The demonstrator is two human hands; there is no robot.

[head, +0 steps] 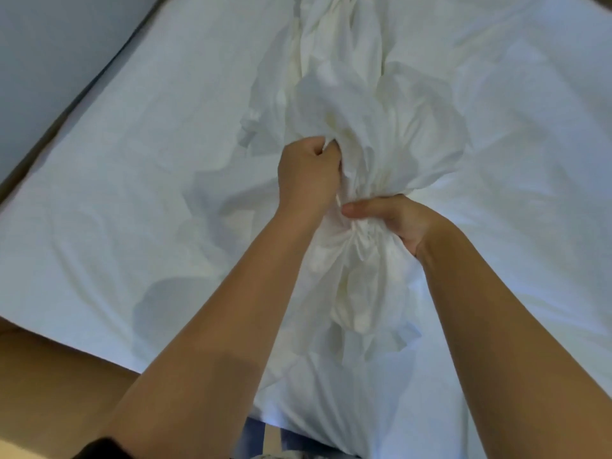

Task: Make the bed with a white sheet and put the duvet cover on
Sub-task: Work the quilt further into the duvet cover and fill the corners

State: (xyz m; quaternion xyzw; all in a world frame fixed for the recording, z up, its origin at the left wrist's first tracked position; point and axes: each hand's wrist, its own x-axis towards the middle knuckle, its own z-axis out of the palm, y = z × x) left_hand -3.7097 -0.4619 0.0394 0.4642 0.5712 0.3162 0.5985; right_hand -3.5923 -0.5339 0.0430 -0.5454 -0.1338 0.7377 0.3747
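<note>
A white sheet (139, 180) lies spread over the bed, with some wrinkles. On top of it, down the middle, runs a bunched white cloth (357, 104), which may be the duvet cover. My left hand (306, 175) grips a fold of that bunched cloth from the left. My right hand (394, 218) squeezes the gathered cloth just below, thumb stretched across it. More of the bunch hangs toward me between my forearms.
The bed's left edge (56, 124) runs diagonally, with a grey floor or wall (49, 44) beyond it. A tan surface (49, 385) lies at the near left corner. Blue fabric (255, 432) shows at the bottom, below the sheet's near edge.
</note>
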